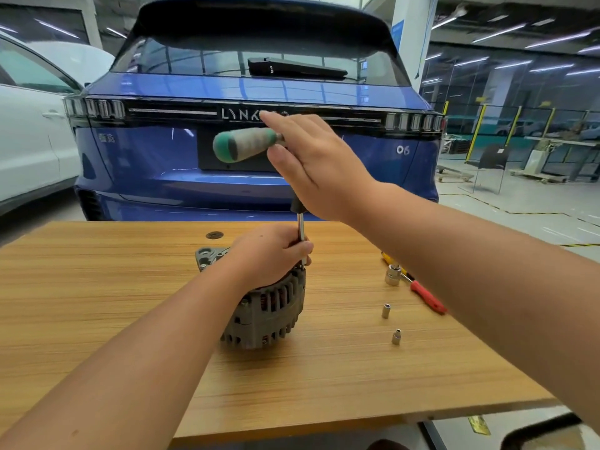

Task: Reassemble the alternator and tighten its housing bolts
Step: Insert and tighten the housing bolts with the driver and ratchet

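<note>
Head view. Alternator [266,306] standing near middle of wooden tabletop [97,287], vented grey housing toward camera, mounting ear [207,256] toward far edge. Left hand [271,253] resting on top of alternator, grip clenched round steel shaft [301,233] of upright T-handle wrench; lower end of shaft meeting right side of housing top, tip hidden behind fingers. Green, worn handle [245,145] lying crosswise at top of shaft, pointing left. Right hand [316,164] above, palm against right end of handle, fingers nearly straight, thumb beneath handle; grip released rather than wrapped, contact area partly hidden by back of hand.

Right of alternator, toward right edge: red-handled ratchet [425,295] lying flat with large socket [393,275] on its head; yellow tool [387,256] just behind socket, mostly covered by right forearm. Nearer camera, two small sockets standing apart: one [386,310] beside ratchet handle, other [396,336] closer to near edge. Dark round disc [214,235] set in tabletop near far edge.

Beyond far edge: blue car [162,177] rear-on, white car [29,141] at left, workshop floor at right.
</note>
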